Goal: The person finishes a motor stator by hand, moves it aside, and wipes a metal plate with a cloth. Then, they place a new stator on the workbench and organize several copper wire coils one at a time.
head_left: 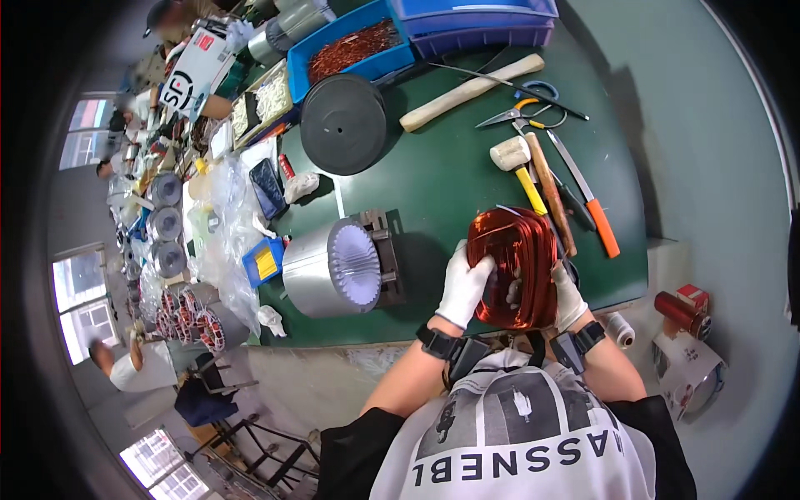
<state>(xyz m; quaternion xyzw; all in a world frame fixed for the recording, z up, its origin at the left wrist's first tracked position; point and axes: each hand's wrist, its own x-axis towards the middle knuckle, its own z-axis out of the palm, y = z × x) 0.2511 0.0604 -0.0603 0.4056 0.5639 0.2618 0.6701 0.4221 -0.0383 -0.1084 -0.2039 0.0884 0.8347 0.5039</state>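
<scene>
The copper coil bundle point(512, 262) is held over the green table's point(433, 187) near edge; the half-curled left hand point(465, 287) clasps its nine-o'clock side, the right hand point(569, 300), fingers partly hidden, its three-o'clock side, likely keeping windings together; at nine o'clock a slotted cylinder point(317, 271) faces it, presumably for access; a mallet point(511, 155) lies at twelve, handily near.

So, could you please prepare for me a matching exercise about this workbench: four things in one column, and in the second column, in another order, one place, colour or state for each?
Things:
1. Copper-coloured wire coils
2. Grey metal cylinder
3. Mallet
4. Black disc

Descriptions:
A. White head, yellow handle
B. Lying flat, beside the blue bin
C. Held between the gloved left hand and right hand
D. On its side, pale teeth around its open end

Pairs: 1-C, 2-D, 3-A, 4-B
</scene>
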